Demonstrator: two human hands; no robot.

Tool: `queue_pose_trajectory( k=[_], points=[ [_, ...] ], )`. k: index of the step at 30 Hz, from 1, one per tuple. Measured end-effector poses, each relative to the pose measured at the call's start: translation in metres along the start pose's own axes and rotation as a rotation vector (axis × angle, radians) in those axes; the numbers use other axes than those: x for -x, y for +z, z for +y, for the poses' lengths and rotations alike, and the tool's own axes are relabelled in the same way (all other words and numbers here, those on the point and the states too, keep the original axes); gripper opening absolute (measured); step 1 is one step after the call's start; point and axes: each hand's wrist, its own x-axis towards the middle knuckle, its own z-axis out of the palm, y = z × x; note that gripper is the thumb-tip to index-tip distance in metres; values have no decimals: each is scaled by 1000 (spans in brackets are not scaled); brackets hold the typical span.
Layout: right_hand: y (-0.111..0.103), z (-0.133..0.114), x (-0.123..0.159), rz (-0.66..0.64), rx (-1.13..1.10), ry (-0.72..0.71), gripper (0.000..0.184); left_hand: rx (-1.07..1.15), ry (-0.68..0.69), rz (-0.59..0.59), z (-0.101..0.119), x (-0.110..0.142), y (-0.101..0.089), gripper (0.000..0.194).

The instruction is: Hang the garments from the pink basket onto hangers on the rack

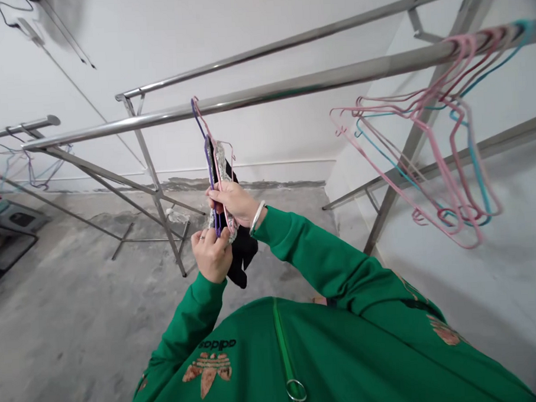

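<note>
1. The purple hanger point(210, 168) and the pink hanger point(217, 173) hang side by side, their hooks over the metal rail point(263, 96) above the grip. A tug upward or toward the body could lift a hook off the rail, and the load would then rest on the fingers alone.

2. The black garment point(243, 245) droops below and to the right of the grip, with a speckled grey piece point(222, 161) just above the hands, between the hangers. If the fingers loosen before the cloth is secure, its weight could drag it downward, perhaps to the floor point(135, 325).

3. The two hangers sit very close together (their wires nearly cross near the hooks), so pulling on one could snag or twist the other.

4. The grip of the right hand point(236, 203) is nearly closed: thumb and fingers pinch around the purple hanger, beside the pink one. How much cloth lies under the palm, I cannot tell.

5. Below it, the grip of the left hand point(212, 257) is curled in, thumb pressed near the purple hanger's lower end; its hidden fingertips may also hold cloth.

6. Well to the right of both grips, other hangers point(433, 145) dangle from the same rail.
</note>
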Motion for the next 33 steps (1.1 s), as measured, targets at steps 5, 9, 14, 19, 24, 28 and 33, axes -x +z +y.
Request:
queue_pose_trajectory(
  k=[5, 9, 14, 19, 24, 28, 33],
  points=[
    [11, -14, 0, 31, 20, 60, 25, -57, 70, -56, 3, -13, -39, 18],
    [10, -13, -4, 70, 35, 24, 28, -83, 63, -64, 12, -13, -45, 16],
    [11, -11, -4, 73, -24, 42, 24, 9, 86, -111, 34, 10, -20, 19],
    [5, -28, 10, -45, -267, 41, 23, -5, -9, -309, 19, 21, 14, 14],
    [-35, -63, 28, -75, -514, 69, 20, -134, -296, -524, -42, 19, 44, 16],
    [-47, -74, 30, -48, -431, 51, 17, -128, -483, -600, -75, 21, 57, 18],
    [-37, -63, 28, 104, -258, -59, 17, -58, -507, -687, -72, 27, 59, 20]
  ],
)
